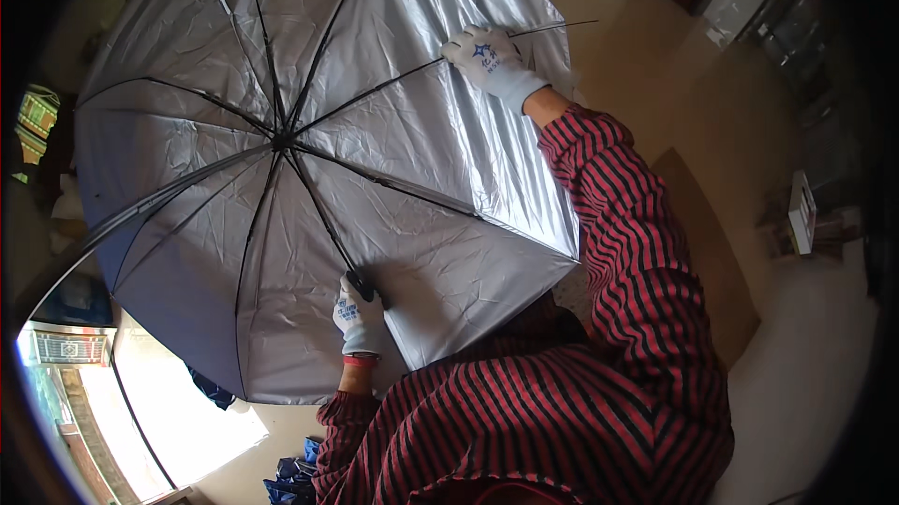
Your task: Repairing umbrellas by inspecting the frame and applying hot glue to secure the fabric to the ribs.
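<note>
Open umbrella (309, 177), silver lining facing the wearer, filling the view above the lap. Left hand (358, 316), gloved, grip clamped on the black handle (359, 282) below the hub (281, 141); right hand (492, 60) pinches a rib (384, 88) up and right of the hub. Steadying the shaft while working that rib seems wise. The rib tip joint is hidden by the glove.

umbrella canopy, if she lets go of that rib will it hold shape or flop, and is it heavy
The open umbrella probably keeps its shape: thin dark ribs stretch the silver fabric. It likely feels light, since the left hand carries it by the shaft alone. The rib under the right hand looks thin and bendable.
</note>
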`<control>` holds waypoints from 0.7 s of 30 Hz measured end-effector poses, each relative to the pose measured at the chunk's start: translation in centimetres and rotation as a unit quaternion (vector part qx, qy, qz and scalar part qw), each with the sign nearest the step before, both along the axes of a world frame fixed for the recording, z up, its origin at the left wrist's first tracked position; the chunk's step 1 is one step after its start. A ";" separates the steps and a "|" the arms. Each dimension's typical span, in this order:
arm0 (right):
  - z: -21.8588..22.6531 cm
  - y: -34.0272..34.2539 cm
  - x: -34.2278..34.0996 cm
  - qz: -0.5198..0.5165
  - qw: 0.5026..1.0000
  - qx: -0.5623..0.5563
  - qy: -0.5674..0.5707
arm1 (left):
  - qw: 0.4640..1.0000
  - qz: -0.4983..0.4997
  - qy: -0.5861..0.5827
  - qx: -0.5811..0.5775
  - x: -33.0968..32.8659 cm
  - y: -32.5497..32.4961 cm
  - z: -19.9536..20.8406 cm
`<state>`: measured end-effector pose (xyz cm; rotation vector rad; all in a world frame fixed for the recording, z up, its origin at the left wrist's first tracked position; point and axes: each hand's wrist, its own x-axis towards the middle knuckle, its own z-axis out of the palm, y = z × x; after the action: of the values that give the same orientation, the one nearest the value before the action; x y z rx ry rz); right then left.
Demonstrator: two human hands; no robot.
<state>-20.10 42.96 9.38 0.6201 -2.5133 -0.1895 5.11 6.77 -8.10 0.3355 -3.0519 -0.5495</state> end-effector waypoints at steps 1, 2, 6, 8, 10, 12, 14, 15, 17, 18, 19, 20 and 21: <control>0.0 -0.2 -0.1 -0.002 1.000 0.000 -0.002 | 1.000 0.002 -0.007 0.002 0.1 0.1 0.4; 0.0 -0.5 -0.2 0.005 1.000 -0.015 0.023 | 1.000 0.004 -0.014 0.004 0.1 0.3 0.7; -0.9 -0.8 -1.0 -0.013 0.999 -0.031 0.017 | 1.000 0.004 -0.019 0.020 0.1 0.0 0.7; -1.3 -0.6 -1.5 -0.010 0.999 -0.032 0.026 | 1.000 0.010 -0.003 0.003 -0.1 0.1 0.4; -1.8 -0.7 -2.0 0.014 0.998 -0.056 0.018 | 1.000 0.011 -0.012 0.015 0.2 0.1 0.6; -2.1 -0.1 -2.3 0.002 0.999 -0.035 -0.001 | 0.999 0.008 -0.019 0.030 0.1 0.5 1.2; -2.1 -0.1 -2.1 -0.009 1.000 -0.021 -0.014 | 0.999 0.017 -0.007 0.028 0.2 0.4 0.9; -2.1 0.1 -1.9 -0.010 1.000 -0.017 -0.023 | 0.999 0.019 0.008 0.030 0.2 0.5 0.7; -1.7 1.0 -1.9 -0.005 0.999 -0.025 -0.037 | 0.999 0.009 0.016 0.047 0.2 0.4 0.5; -2.2 1.9 -3.1 0.058 0.992 -0.089 -0.073 | 0.997 0.003 0.045 0.069 0.1 0.4 -0.1; -2.2 2.6 -2.8 0.114 0.976 -0.150 -0.111 | 0.993 -0.007 0.070 0.095 0.0 0.8 -0.4; -2.1 3.2 -3.0 0.117 0.969 -0.149 -0.160 | 0.991 -0.003 0.061 0.123 -0.3 0.8 -0.5; -0.5 2.7 -2.6 0.123 0.957 -0.151 -0.216 | 0.988 0.000 0.043 0.147 0.0 0.8 0.5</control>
<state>-22.65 45.66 8.85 0.9132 -2.7572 0.4625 5.09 7.60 -7.60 0.3068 -2.8855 -0.9907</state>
